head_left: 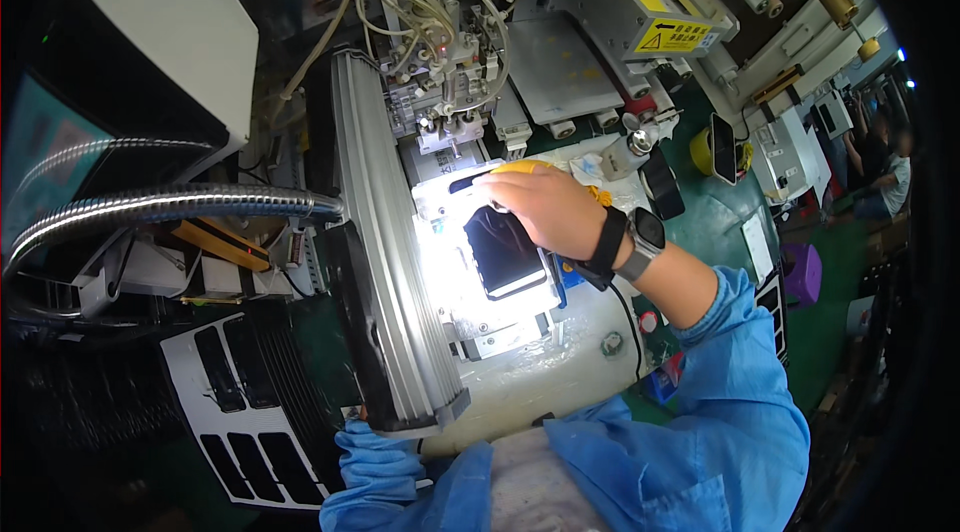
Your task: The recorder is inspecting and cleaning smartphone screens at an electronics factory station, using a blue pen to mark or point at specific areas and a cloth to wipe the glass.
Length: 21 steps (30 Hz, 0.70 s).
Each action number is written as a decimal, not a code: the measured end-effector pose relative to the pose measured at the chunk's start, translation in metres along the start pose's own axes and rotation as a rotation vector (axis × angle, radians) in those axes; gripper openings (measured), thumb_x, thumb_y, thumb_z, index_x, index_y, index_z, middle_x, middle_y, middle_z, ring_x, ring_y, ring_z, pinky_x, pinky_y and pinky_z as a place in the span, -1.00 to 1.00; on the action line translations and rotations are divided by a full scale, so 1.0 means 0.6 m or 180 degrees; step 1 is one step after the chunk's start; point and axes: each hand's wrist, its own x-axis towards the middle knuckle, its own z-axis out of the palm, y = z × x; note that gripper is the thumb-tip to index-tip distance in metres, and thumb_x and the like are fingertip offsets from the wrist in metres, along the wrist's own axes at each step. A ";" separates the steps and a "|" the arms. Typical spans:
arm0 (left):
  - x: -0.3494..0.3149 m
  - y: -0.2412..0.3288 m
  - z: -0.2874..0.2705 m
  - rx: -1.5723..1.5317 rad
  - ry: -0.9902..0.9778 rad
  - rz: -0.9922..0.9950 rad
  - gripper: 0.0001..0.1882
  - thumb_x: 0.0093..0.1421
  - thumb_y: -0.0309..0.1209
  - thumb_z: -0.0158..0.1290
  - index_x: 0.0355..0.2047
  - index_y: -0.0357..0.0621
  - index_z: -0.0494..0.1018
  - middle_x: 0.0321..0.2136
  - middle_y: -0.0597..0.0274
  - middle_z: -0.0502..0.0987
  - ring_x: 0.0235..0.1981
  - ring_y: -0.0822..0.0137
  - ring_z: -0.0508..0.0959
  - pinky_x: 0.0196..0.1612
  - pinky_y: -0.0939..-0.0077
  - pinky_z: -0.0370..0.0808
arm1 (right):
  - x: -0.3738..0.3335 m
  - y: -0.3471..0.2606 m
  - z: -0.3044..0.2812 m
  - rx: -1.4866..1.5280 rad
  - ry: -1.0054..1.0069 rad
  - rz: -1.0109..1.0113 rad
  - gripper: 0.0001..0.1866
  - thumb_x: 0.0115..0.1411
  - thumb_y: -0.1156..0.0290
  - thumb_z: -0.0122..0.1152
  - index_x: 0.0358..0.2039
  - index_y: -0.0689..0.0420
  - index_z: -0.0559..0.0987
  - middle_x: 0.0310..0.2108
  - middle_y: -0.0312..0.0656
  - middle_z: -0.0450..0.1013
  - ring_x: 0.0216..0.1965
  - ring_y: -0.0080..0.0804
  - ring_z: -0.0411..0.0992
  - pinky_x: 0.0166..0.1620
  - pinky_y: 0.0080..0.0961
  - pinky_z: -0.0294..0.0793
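Ribbed metal bar (385, 242) in front of mostly hidden left hand (359, 414)

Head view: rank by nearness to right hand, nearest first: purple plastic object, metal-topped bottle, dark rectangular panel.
From the right hand:
1. Dark rectangular panel: lower left of it, under the bright light.
2. Metal-topped bottle: upper right, on the bench.
3. Purple plastic object: far right, beyond the bench.

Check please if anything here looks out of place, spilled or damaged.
Nothing looks clearly spilled or damaged. The pale tubes loop untidily around the metal machine head, which may be normal. Near the right hand, strong glare washes out the fixture around the black phone-shaped panel, so small marks cannot be judged.
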 end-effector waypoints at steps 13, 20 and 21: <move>0.005 0.015 -0.019 0.0194 0.0181 0.0409 -0.38 0.04 -0.52 0.19 0.17 -0.30 0.38 0.30 -0.11 0.26 0.37 -0.08 0.16 0.41 0.00 0.02 | -0.079 -0.058 -0.012 -0.0157 -0.0299 0.0046 -0.58 0.10 0.54 0.13 0.02 0.13 0.53 0.08 -0.21 0.48 0.07 -0.21 0.45 0.13 -0.29 0.44; 0.007 0.021 -0.021 0.0069 0.0247 0.0474 -0.38 0.05 -0.46 0.21 0.16 -0.31 0.38 0.31 -0.09 0.25 0.37 -0.09 0.17 0.39 0.01 0.04 | -0.099 -0.086 -0.023 -0.0078 -0.0305 0.0042 -0.63 0.10 0.50 0.14 -0.03 0.14 0.54 0.03 -0.22 0.50 0.05 -0.21 0.47 0.06 -0.30 0.50; 0.007 0.020 -0.019 0.0065 0.0238 0.0474 -0.38 0.05 -0.46 0.21 0.16 -0.31 0.38 0.31 -0.09 0.25 0.37 -0.09 0.17 0.39 0.01 0.04 | -0.101 -0.090 -0.025 -0.0045 -0.0311 0.0042 -0.64 0.10 0.49 0.14 -0.04 0.14 0.54 0.02 -0.22 0.50 0.04 -0.21 0.48 0.05 -0.31 0.51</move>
